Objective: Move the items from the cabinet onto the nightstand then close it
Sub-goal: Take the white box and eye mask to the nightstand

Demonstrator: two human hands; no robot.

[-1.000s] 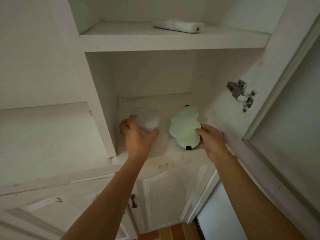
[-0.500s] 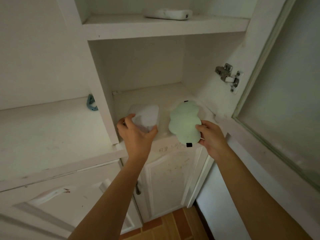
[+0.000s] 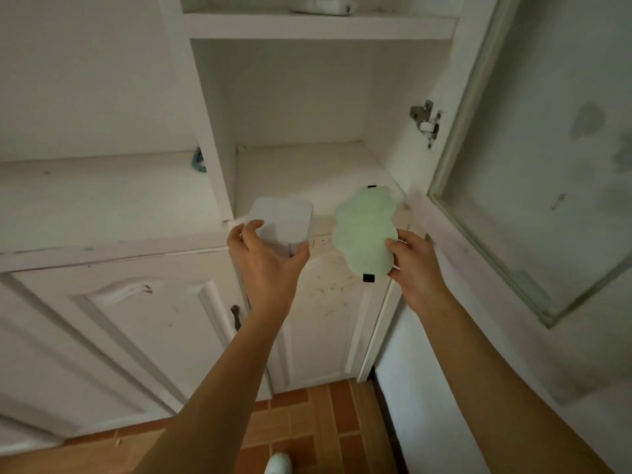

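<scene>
Cabinet items are both leaving the open white wall cabinet: the translucent, rounded-square plastic container is being gripped from below by the left hand, thumb on its near left side and fingers curled against the right, while the pale green, lobed soft pad with black tabs at both ends is being pinched at its lower right edge by the right hand. Both are hanging at the shelf's front lip, the pad partly over the lower door. Held by one edge only, the limp pad is likely sagging and could slip free; the glazed cabinet door, standing open just to the right, could be struck by the right elbow. Compared with a second earlier, both items are sitting further forward and lower, and a white oblong object is remaining on the upper shelf.
</scene>
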